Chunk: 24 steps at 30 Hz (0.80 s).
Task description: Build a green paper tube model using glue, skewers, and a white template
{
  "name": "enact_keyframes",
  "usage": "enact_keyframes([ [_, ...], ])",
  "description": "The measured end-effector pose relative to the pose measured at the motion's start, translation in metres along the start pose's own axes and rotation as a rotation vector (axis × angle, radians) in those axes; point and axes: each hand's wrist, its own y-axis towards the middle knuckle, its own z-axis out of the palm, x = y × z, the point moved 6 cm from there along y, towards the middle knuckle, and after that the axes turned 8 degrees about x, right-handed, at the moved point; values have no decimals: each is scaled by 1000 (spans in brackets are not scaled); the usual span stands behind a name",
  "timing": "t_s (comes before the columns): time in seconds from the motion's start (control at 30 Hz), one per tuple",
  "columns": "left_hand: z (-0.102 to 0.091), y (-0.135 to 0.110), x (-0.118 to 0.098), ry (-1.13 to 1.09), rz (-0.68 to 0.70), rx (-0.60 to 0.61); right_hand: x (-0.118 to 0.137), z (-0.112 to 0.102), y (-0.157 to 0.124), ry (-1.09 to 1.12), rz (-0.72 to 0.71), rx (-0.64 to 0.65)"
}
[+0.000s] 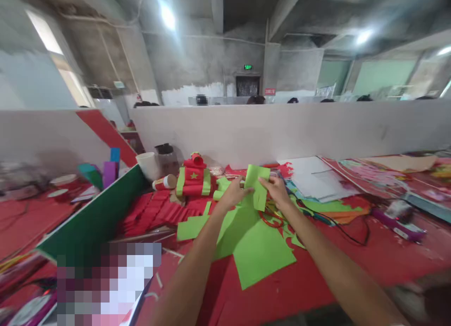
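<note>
Both my hands hold a small piece of light green paper [257,184] up above the red table [352,269]. My left hand [234,192] pinches its left edge and my right hand [277,190] pinches its right edge; the piece looks folded. Below it lie larger green paper sheets [260,253] and green offcuts [192,227]. Red-handled scissors [269,218] lie under my right wrist, partly hidden. Behind my hands stands a red and green paper model [193,178] with a yellow star.
Red paper strips [155,211] are piled at the left beside a green board [91,220]. A white cup [148,165], a dark jar [166,159] and a tipped paper cup [165,182] stand at the back. White sheets [313,178] lie right. A white partition [282,128] closes the far side.
</note>
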Motion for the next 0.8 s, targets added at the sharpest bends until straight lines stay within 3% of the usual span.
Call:
enact_keyframes([
  [0.27, -4, -3, 0, 145, -42, -28, 3, -6, -2, 77, 65, -68],
  [0.57, 7, -12, -24, 76, 117, 3, 3, 5, -3, 113, 60, 17],
  [0.8, 4, -12, -31, 352, 254, -32, -7, 8, 0, 172, 72, 44],
])
